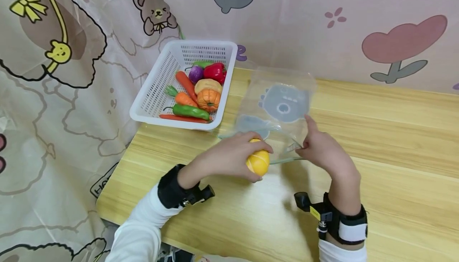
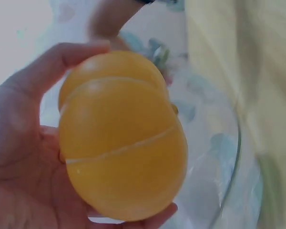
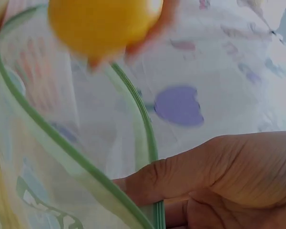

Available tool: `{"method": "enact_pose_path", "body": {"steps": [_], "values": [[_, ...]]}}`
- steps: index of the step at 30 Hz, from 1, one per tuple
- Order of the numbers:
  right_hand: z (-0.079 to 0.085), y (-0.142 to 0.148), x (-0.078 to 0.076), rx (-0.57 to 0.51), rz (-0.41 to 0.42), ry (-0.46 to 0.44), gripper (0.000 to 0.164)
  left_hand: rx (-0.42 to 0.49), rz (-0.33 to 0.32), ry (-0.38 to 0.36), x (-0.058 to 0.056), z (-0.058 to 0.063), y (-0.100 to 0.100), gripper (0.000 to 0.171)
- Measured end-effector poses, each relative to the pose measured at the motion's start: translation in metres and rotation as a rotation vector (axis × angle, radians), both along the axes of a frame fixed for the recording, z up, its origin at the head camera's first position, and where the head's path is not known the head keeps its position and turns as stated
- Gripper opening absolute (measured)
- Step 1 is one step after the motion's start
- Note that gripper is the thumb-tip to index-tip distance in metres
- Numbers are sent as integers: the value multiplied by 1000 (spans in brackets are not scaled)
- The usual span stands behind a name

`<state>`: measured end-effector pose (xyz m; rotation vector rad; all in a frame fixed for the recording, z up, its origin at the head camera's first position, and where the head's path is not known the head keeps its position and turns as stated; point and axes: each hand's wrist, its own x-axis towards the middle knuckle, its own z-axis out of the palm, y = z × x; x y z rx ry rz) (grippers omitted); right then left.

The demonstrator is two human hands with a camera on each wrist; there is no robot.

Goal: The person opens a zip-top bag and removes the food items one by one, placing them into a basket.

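My left hand (image 1: 233, 154) holds a yellow, rounded, lobed toy vegetable (image 1: 259, 162) with pale lines across it. It is close over the mouth of a clear zip bag (image 1: 249, 98) with green seal strips and blue animal prints. In the left wrist view, the vegetable (image 2: 124, 138) sits between thumb and fingers. My right hand (image 1: 326, 150) pinches the bag's rim on the right, the index finger stretched along the bag. The right wrist view shows the thumb (image 3: 152, 181) inside the green edge (image 3: 81, 157), with the bag's mouth gaping below the vegetable.
At the back left of the wooden table (image 1: 394, 154) stands a white basket (image 1: 148, 114). It holds toy vegetables, among them a red pepper (image 1: 214, 72), an orange pumpkin (image 1: 208, 100) and a green chili (image 1: 190, 111). A printed curtain (image 1: 294, 27) hangs behind the table.
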<state>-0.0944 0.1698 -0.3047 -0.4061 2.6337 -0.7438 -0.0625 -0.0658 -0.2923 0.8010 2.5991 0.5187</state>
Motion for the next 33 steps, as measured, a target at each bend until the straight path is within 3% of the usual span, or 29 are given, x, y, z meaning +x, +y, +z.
{"method": "enact_pose_path", "body": {"steps": [3,5,10,15,21,27,33], "values": [[-3,20,-7,3,-41,0,94,95,94,-1,-1,9,-18,60],[-6,35,-10,6,-79,-11,91,135,186,45,-6,12,-31,61],[-14,75,-14,29,-177,-23,76,133,439,232,-33,6,-57,61],[-20,107,-12,40,-287,43,60,123,624,287,-56,-2,-70,60],[-24,130,-5,-10,-506,48,59,120,680,271,-70,-14,-79,58],[-24,140,6,-69,-803,5,61,179,670,290,-75,-25,-86,55],[-21,147,17,-196,-1105,-2,41,202,656,299,-72,-33,-90,53]]}}
